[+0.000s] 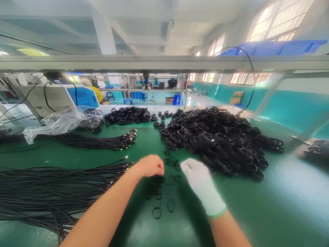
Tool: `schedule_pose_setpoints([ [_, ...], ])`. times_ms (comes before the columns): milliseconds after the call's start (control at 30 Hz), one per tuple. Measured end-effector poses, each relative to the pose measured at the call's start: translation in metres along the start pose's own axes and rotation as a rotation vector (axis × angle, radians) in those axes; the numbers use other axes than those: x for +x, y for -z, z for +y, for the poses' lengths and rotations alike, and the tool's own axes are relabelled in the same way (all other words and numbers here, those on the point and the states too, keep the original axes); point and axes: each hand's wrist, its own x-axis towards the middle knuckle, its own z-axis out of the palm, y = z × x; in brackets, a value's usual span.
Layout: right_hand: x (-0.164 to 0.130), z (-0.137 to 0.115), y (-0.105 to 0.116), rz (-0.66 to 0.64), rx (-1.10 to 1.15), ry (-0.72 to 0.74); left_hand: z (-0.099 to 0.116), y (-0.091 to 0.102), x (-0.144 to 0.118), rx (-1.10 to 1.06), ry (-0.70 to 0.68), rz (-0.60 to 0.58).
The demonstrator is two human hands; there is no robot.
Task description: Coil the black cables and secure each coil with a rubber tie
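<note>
Seemingly mid-handling of the small black loops, I can't tell whether my left hand or right hand pinches anything; the next move calls for precision.

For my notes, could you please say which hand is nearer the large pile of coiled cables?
Right: the right hand is by the near side of the large pile; the left hand is farther off, leftward.

Blue stools, barred windows, white-and-blue machine

Thin black rings; loosely scattered
</note>
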Motion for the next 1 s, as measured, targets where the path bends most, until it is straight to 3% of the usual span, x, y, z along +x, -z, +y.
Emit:
schedule_pose_setpoints([
  [133,-0.001,-0.002,-0.002,0.005,0.025,-0.018,0.015,-0.014,0.024,0.111,0.108,0.175],
  [333,-0.002,-0.002,0.001,0.053,0.079,-0.028,0.019,-0.024,0.047,0.167,0.146,0.192],
  [533,-0.001,-0.002,0.002,0.180,0.218,-0.042,0.020,-0.002,0.009,0.127,-0.021,0.291],
  [700,-0.002,-0.010,-0.016,-0.023,0.442,-0.036,0.036,-0.003,-0.027,0.066,-0.135,0.313],
  [767,-0.004,-0.013,-0.023,-0.080,0.491,-0.037,0.040,-0.006,-0.036,0.046,-0.139,0.333],
  [900,-0.009,-0.013,-0.026,-0.040,0.519,-0.071,0.032,-0.004,-0.051,0.009,-0.055,0.429],
  [1000,-0.012,-0.014,-0.026,-0.036,0.530,-0.082,0.020,-0.003,-0.061,-0.025,-0.004,0.404],
])
